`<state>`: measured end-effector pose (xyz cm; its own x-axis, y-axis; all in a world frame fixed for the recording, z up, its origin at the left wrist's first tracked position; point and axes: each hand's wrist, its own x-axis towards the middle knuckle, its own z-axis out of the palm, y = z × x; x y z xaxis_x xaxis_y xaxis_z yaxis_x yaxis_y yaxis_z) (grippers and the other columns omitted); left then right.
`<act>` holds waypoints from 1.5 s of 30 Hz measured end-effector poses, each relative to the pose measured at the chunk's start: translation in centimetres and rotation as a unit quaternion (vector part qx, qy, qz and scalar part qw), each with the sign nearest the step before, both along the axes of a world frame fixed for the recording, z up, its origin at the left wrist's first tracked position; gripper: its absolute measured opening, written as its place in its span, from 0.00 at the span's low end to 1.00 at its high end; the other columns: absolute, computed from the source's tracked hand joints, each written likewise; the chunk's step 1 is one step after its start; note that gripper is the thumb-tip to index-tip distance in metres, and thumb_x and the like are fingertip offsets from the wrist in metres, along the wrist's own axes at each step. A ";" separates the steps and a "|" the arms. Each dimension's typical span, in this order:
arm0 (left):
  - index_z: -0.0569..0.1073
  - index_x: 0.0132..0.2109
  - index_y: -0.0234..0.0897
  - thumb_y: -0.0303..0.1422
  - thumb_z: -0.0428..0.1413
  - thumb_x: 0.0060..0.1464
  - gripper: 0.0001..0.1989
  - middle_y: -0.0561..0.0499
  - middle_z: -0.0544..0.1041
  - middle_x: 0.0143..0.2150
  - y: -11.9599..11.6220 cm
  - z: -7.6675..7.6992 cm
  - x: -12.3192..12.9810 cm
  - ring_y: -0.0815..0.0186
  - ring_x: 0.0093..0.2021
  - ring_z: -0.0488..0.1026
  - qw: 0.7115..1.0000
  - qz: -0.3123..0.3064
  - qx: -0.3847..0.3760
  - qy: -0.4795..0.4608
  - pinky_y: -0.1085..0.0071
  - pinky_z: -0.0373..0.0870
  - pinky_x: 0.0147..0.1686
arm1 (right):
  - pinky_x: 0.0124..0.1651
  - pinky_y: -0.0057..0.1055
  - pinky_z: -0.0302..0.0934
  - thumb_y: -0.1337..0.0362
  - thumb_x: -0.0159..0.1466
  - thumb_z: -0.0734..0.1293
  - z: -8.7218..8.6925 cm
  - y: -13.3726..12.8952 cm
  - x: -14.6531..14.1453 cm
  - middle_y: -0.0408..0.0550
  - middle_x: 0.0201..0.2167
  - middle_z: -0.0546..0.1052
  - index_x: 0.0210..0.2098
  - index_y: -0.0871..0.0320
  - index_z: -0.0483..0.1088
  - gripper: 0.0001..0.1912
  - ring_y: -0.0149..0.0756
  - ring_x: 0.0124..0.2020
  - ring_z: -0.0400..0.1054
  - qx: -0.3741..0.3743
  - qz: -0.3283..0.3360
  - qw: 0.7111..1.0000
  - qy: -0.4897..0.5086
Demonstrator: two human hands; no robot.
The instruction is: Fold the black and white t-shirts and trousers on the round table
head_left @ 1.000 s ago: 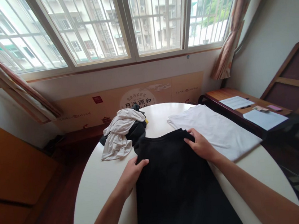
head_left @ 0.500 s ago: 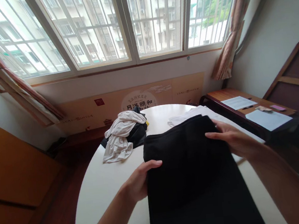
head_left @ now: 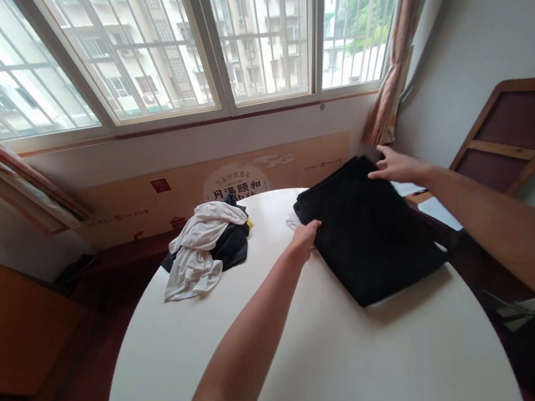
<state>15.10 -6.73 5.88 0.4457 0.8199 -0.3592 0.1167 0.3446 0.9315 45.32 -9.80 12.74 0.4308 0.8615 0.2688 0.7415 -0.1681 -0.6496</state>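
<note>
A folded black garment (head_left: pixel 369 233) slants over the right part of the round white table (head_left: pixel 285 348); its exact kind does not show. My left hand (head_left: pixel 305 237) grips its left edge, thumb on top and fingers underneath. At the far right corner is my right hand (head_left: pixel 397 165), its thumb and forefinger spread apart beside the cloth. Under the black garment lies white cloth (head_left: pixel 292 221), mostly covered, with a bit showing at the left.
A crumpled grey-white garment (head_left: pixel 203 234) lies over black cloth (head_left: pixel 231 247) on the table's left. Beyond the right edge, a low wooden stand holds papers (head_left: pixel 437 213). A printed panel (head_left: pixel 142 209) is below the barred window, with curtains (head_left: pixel 389 101) beside it.
Both hands have carried the black garment right and away from me, over the white cloth. My right hand's fingers have opened at its corner; my left still grips the edge. The view has shifted slightly right.
</note>
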 end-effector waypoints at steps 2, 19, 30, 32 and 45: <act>0.71 0.55 0.29 0.28 0.61 0.55 0.20 0.37 0.81 0.46 -1.0 -2.0 -0.4 0.52 0.44 0.81 0.999 0.007 0.018 0.047 0.59 0.78 0.46 | 0.65 0.44 0.65 0.58 0.64 0.73 -4.4 1.3 -0.2 0.69 0.67 0.69 0.75 0.67 0.50 0.48 0.54 0.65 0.69 -0.117 -0.029 0.991 -0.063; 0.65 0.67 0.29 0.49 0.59 0.60 0.37 0.33 0.77 0.53 -16.7 -5.5 -1.1 0.44 0.53 0.73 0.872 -0.237 0.377 0.204 0.50 0.69 0.56 | 0.60 0.51 0.65 0.45 0.72 0.61 -13.8 1.4 0.5 0.77 0.58 0.75 0.61 0.72 0.70 0.35 0.67 0.61 0.71 -0.276 -0.134 0.948 -0.082; 0.75 0.56 0.44 0.17 0.49 0.57 0.26 0.44 0.74 0.49 -8.0 -6.0 -3.1 0.56 0.49 0.72 0.780 -0.136 0.487 0.370 0.62 0.67 0.49 | 0.59 0.53 0.66 0.52 0.73 0.60 -14.4 0.7 0.3 0.84 0.59 0.72 0.66 0.80 0.63 0.36 0.67 0.61 0.71 -0.247 -0.225 0.941 -0.048; 0.75 0.58 0.41 0.18 0.50 0.56 0.27 0.43 0.74 0.50 -7.1 -5.8 -3.8 0.54 0.50 0.71 0.783 -0.114 0.483 0.375 0.61 0.67 0.51 | 0.59 0.55 0.66 0.53 0.73 0.60 -14.1 0.4 -0.1 0.83 0.59 0.72 0.67 0.76 0.62 0.34 0.66 0.60 0.72 -0.229 -0.235 0.944 -0.047; 0.71 0.63 0.37 0.28 0.56 0.61 0.23 0.43 0.78 0.48 -8.9 -6.8 -3.7 0.53 0.51 0.73 0.838 -0.126 0.434 0.305 0.59 0.66 0.55 | 0.37 0.45 0.74 0.37 0.64 0.67 -11.6 -7.6 0.2 0.60 0.33 0.83 0.46 0.62 0.79 0.32 0.57 0.38 0.80 -0.179 -0.095 0.978 0.052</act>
